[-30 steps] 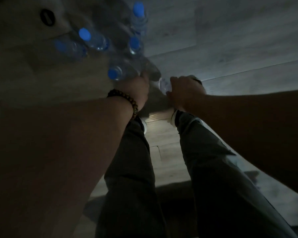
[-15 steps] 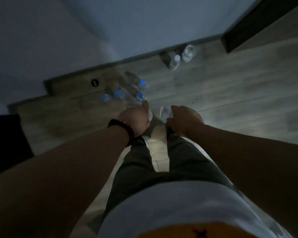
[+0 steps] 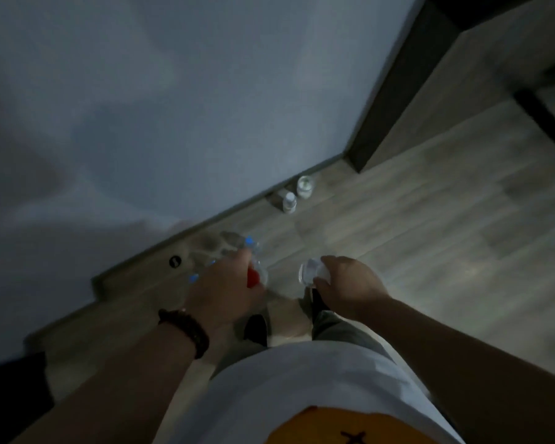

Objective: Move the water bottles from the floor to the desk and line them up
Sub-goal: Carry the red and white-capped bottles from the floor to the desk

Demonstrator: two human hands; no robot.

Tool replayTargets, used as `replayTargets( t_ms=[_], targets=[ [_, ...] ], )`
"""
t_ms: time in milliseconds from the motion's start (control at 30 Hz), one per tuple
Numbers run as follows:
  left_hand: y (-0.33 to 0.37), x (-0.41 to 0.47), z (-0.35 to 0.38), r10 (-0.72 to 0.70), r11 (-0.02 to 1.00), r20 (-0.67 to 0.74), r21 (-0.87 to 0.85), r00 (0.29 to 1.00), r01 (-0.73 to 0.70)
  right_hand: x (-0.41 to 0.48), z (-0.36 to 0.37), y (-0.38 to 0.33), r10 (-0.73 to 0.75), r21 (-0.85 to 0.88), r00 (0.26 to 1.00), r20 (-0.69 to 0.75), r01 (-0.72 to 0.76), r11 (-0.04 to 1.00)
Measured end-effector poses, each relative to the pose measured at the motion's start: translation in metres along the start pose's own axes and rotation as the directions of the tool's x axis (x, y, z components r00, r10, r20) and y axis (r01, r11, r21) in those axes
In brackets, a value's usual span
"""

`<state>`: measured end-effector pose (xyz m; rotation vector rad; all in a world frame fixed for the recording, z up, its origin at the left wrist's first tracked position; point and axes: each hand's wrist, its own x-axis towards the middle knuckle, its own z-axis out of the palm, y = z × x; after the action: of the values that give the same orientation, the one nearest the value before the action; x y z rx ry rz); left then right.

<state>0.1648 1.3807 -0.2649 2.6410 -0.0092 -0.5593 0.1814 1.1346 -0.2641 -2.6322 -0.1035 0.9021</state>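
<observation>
Head view, dim and blurred, left hand point(image 3: 221, 293) curled round red-labelled bottle point(image 3: 257, 277), right hand point(image 3: 346, 286) gripping clear bottle point(image 3: 310, 272), both held above floor point(image 3: 430, 235), blue-capped bottles point(image 3: 249, 243) on floor by wall point(image 3: 205, 107).

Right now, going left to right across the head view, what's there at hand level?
Dark round floor disc → left hand gripping a red-labelled bottle → clear bottle in the right hand. Left out: floor bottles behind the left hand.

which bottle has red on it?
The bottle in the left hand: a red patch shows on its side. The right hand holds a clear bottle; the blue-capped bottles and white-capped bottles on the floor show none.
</observation>
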Motion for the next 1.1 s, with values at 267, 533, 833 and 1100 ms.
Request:
replayTargets(
  t_ms=[267,533,833,1100],
  targets=[
    [0.047,-0.001,-0.033,0.339,0.9,0.269,0.188,0.902,-0.394,-0.1,0.022,-0.001,0.26,0.239,0.931,-0.255,-0.2,0.95],
    [0.149,-0.018,-0.024,0.617,0.691,0.383,0.155,0.688,-0.706,-0.204,0.029,0.014,0.535,0.497,0.716,-0.448,-0.299,0.815],
    [0.289,-0.058,0.016,0.735,0.518,0.467,0.081,0.491,-0.852,-0.305,0.032,0.085,0.763,0.703,0.4,-0.507,-0.319,0.635],
    [0.417,-0.097,0.078,0.736,0.449,0.547,0.045,0.399,-0.892,-0.384,0.034,0.186,0.818,0.772,0.258,-0.514,-0.277,0.572]
  ],
)
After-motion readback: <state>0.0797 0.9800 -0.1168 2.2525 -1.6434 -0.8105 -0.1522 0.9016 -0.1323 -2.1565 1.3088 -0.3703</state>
